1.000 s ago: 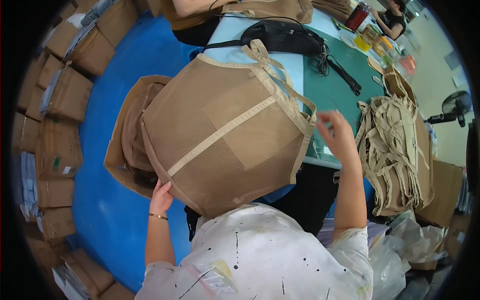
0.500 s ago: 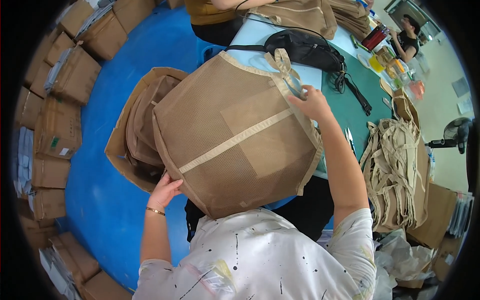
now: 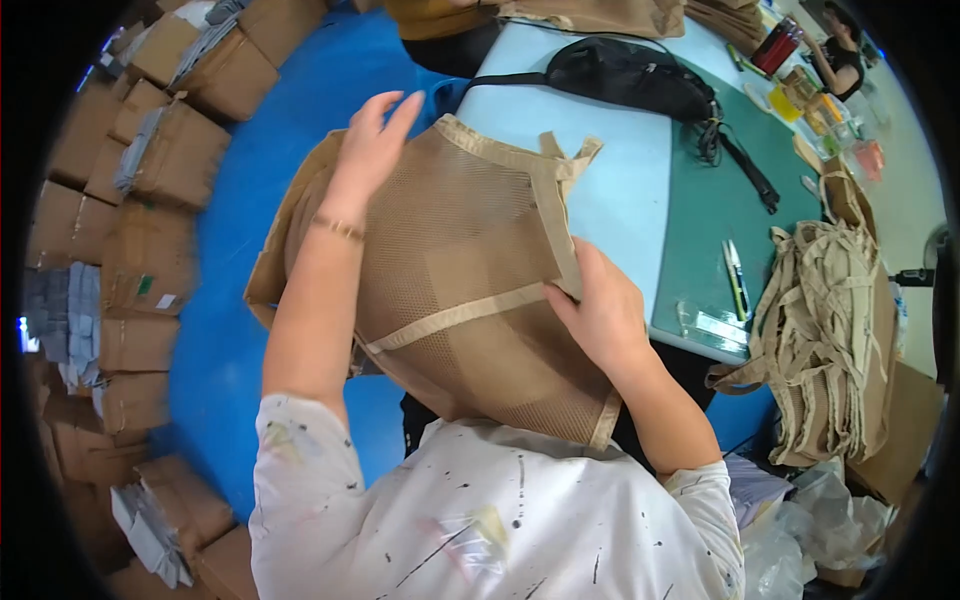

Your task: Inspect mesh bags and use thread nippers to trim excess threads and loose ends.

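A brown mesh bag (image 3: 440,215) with tan trim and a tan band across its middle lies over my lap, slanting up against the table's edge. My right hand (image 3: 605,305) is closed on its trimmed right edge, near the end of the band, thumb on top. A short tan strap end (image 3: 575,165) sticks up at the bag's upper right corner. My left hand (image 3: 372,150) is raised over the bag's upper left side, fingers stretched and apart, holding nothing. My left forearm covers part of the bag's left edge.
Behind my left arm stands an open cardboard box (image 3: 265,270). The table carries a black waist bag (image 3: 630,85), a green mat (image 3: 700,200) and scissors (image 3: 737,280). Tan straps (image 3: 815,330) are heaped at the right. Cartons (image 3: 150,250) line the left; another person (image 3: 450,40) sits opposite.
My left hand has let go of the bag's lower left edge and risen to its upper left. My right hand has moved down along the trimmed edge; the bag now bends more.
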Demonstrator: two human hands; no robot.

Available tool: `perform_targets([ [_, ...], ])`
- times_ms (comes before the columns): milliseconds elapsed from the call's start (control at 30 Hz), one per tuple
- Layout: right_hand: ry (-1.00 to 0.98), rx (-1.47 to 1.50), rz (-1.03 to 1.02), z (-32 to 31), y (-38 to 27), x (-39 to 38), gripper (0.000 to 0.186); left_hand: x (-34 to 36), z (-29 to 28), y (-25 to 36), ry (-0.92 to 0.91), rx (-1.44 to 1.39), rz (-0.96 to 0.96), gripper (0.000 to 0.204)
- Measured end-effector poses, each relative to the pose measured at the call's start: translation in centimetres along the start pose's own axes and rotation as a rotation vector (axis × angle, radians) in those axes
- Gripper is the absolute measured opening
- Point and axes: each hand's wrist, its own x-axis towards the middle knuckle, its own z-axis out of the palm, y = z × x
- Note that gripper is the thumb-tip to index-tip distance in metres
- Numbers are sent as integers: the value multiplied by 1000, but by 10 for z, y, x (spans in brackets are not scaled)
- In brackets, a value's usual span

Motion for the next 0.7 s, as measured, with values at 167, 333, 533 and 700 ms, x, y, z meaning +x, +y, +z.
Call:
perform_targets([
  [167,140,-120,-176,1,0,-35,52,16,15,24,-306,187,-180,71],
  [333,213,-137,-282,4,2,-52,44,13,13,27,-540,-92,-317,45],
  [533,168,-196,-362,0,6,-71,44,-12,11,59,-473,-378,-414,25],
  [700,128,-193,-396,-4,0,-73,48,-26,8,36,-300,-239,-237,29],
])
